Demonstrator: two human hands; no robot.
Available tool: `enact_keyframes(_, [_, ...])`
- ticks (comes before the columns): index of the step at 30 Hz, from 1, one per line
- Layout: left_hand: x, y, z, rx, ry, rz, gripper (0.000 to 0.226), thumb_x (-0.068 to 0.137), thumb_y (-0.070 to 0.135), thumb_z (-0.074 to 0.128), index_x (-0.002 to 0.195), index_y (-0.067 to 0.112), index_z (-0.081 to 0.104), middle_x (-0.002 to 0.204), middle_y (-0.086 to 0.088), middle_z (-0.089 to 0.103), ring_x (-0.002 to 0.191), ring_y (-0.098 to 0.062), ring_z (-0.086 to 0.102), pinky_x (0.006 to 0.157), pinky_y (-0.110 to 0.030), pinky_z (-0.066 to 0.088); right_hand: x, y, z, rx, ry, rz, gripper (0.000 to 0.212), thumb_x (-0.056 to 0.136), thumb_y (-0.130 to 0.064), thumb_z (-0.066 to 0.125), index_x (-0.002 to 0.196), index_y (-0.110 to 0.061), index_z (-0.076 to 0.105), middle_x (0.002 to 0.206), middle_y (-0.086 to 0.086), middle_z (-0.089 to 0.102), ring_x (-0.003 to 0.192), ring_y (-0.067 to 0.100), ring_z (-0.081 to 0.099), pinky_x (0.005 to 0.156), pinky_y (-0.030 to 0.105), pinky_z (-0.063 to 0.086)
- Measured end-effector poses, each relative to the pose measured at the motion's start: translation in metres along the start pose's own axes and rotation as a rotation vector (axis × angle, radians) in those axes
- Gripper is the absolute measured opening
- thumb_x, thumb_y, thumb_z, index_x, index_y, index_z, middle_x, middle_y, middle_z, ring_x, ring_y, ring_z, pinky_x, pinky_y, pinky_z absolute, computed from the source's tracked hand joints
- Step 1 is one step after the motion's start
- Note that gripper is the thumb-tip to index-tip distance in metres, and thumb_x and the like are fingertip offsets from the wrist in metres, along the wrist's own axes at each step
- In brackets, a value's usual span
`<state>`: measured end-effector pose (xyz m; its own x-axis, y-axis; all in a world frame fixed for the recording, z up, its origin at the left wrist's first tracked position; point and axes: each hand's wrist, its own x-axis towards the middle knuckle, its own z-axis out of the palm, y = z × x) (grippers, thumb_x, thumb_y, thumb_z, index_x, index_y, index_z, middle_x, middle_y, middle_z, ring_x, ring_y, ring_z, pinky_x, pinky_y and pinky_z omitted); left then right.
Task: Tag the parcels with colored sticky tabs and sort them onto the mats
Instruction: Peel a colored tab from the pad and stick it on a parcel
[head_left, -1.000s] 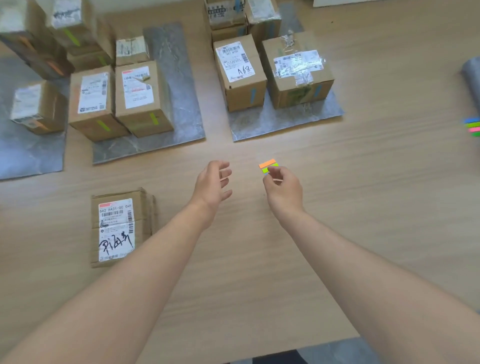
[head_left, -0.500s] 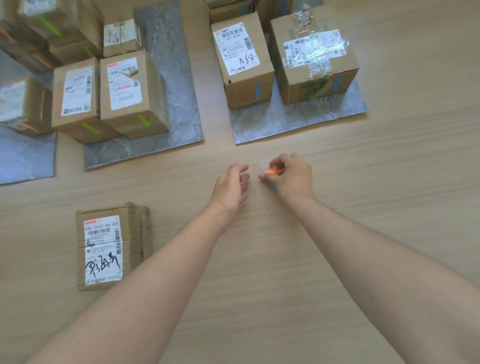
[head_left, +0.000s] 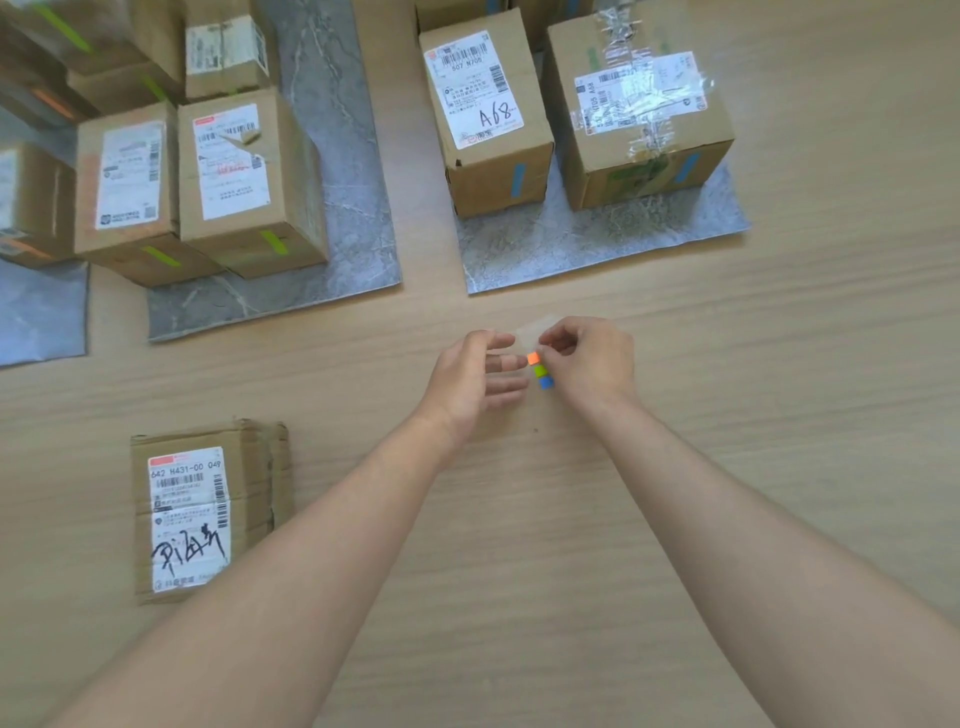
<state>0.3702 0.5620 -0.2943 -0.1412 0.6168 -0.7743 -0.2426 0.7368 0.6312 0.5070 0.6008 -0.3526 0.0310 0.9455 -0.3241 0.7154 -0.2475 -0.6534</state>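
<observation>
Two bare hands now meet over the pale wooden table (head_left: 727, 415), where a second ago they hung apart. The right hand (head_left: 592, 364) grips a small clear-backed set of sticky tabs (head_left: 539, 370) between thumb and curled fingers. It has turned the set so that orange, green and blue ends show in a column; earlier only orange and green showed. The left hand (head_left: 470, 382) has closed in from the side. Its fingers are loosely extended, with the index fingertip at the orange tab (head_left: 533, 358) and the thumb above and apart, so nothing looks pinched yet. This reads as the start of peeling one tab.

The flat brown cardboard parcel with a white label (head_left: 200, 512) lies at the near left of the table, well apart from both hands and on no mat, with no tab showing on it. Behind it, green-tabbed boxes (head_left: 249, 182) stand on the middle grey marbled mat (head_left: 332, 208) and blue-tabbed boxes (head_left: 488, 119) on the right grey mat (head_left: 597, 244). If orange is picked, the parcel likely belongs on the far-left mat (head_left: 47, 312), where orange marks show faintly.
</observation>
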Motion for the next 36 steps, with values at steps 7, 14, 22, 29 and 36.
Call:
enact_keyframes(7, [-0.002, -0.005, 0.010, -0.091, -0.130, -0.120, 0.047, 0.104, 0.037, 0.037, 0.132, 0.005, 0.057, 0.133, -0.013, 0.063, 0.106, -0.034, 0.067, 0.078, -0.047, 0.059, -0.004, 0.003, -0.003, 0.000, -0.010, -0.067, 0.018, 0.083, -0.012, 0.068, 0.098, -0.017, 0.076, 0.084, -0.002, 0.072, 0.081, 0.021, 0.070, 0.083, 0.037, 0.056])
enact_keyframes(14, [-0.010, 0.002, 0.022, -0.039, -0.159, -0.188, 0.060, 0.104, 0.047, 0.035, 0.145, 0.005, 0.045, 0.147, -0.006, 0.049, 0.114, -0.036, 0.065, 0.057, -0.047, 0.061, -0.003, 0.013, -0.022, 0.105, 0.205, 0.222, 0.021, 0.094, -0.005, 0.052, 0.111, -0.014, 0.060, 0.108, 0.008, 0.070, 0.107, 0.029, 0.063, 0.091, 0.033, 0.042])
enact_keyframes(22, [-0.030, -0.010, 0.022, 0.014, -0.016, 0.119, 0.017, 0.097, 0.014, 0.061, 0.101, 0.000, 0.070, 0.109, -0.024, 0.071, 0.094, -0.034, 0.073, 0.074, -0.037, 0.063, -0.057, -0.006, -0.042, 0.466, 0.372, -0.091, 0.024, 0.088, -0.005, 0.067, 0.092, -0.020, 0.050, 0.082, -0.004, 0.067, 0.072, 0.005, 0.067, 0.069, 0.019, 0.053])
enact_keyframes(29, [-0.079, -0.021, -0.033, -0.166, 0.008, 0.196, 0.021, 0.094, 0.022, 0.070, 0.093, 0.001, 0.073, 0.088, -0.014, 0.075, 0.082, -0.023, 0.073, 0.083, -0.033, 0.060, -0.119, -0.043, -0.022, 0.373, 0.197, -0.483, 0.025, 0.084, -0.009, 0.077, 0.092, -0.020, 0.056, 0.081, -0.012, 0.067, 0.079, 0.007, 0.069, 0.072, 0.028, 0.057])
enact_keyframes(36, [-0.124, -0.043, -0.104, -0.241, 0.011, 0.268, 0.007, 0.090, 0.009, 0.072, 0.084, 0.005, 0.070, 0.091, -0.016, 0.075, 0.081, -0.026, 0.071, 0.086, -0.037, 0.060, -0.170, -0.077, 0.010, 0.232, 0.119, -0.712, 0.022, 0.081, -0.005, 0.077, 0.092, -0.015, 0.062, 0.082, -0.015, 0.066, 0.079, 0.014, 0.068, 0.072, 0.037, 0.056])
